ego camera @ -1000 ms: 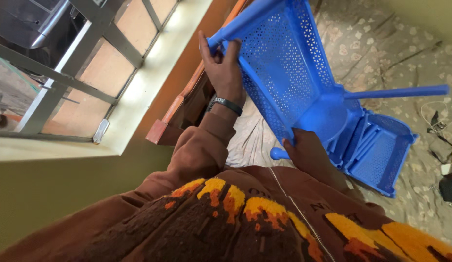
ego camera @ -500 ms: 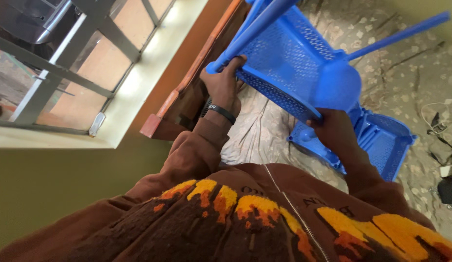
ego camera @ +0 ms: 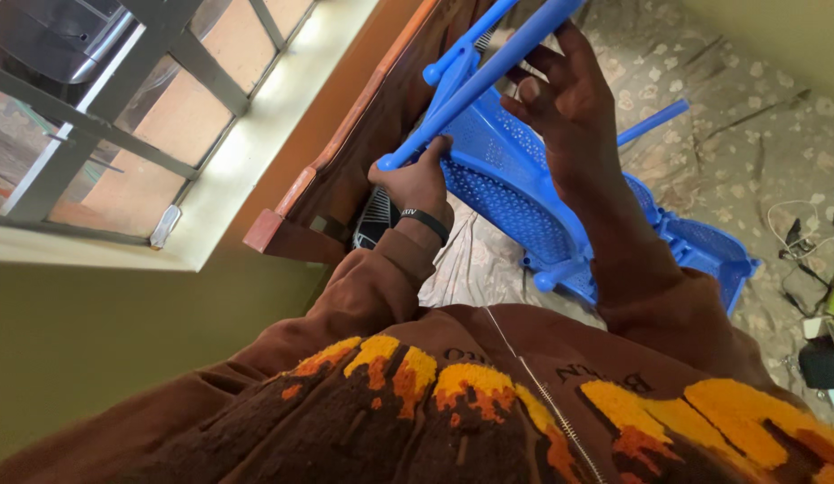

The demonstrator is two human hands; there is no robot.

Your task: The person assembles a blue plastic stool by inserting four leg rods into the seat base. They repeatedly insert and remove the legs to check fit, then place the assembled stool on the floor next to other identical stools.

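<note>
Gripping the chair (ego camera: 515,179) at two spots, both hands are busy: the left hand (ego camera: 421,179) is curled tight around the end of a blue leg, fingers wrapped under it, a black band (ego camera: 426,222) on the wrist just behind. The right hand (ego camera: 565,99) sits higher up, its fingers loosely bent and partly spread against another long leg that runs across its palm; whether it truly clamps that leg cannot be told. Between the two hands hangs the perforated seat, tilted on edge, its mesh face turned toward the left hand. Below the right forearm a second chair (ego camera: 695,255) lies on the floor (ego camera: 748,99), touching or just beside the lifted one. Beyond the left hand, a brown wooden edge (ego camera: 345,152) stands close against the chair legs, with a barred window (ego camera: 121,134) and pale sill further out on that side. Past the right arm, white cables (ego camera: 793,224) trail on the patterned floor. The brown jumper (ego camera: 489,403) with orange flames fills the near view.
</note>
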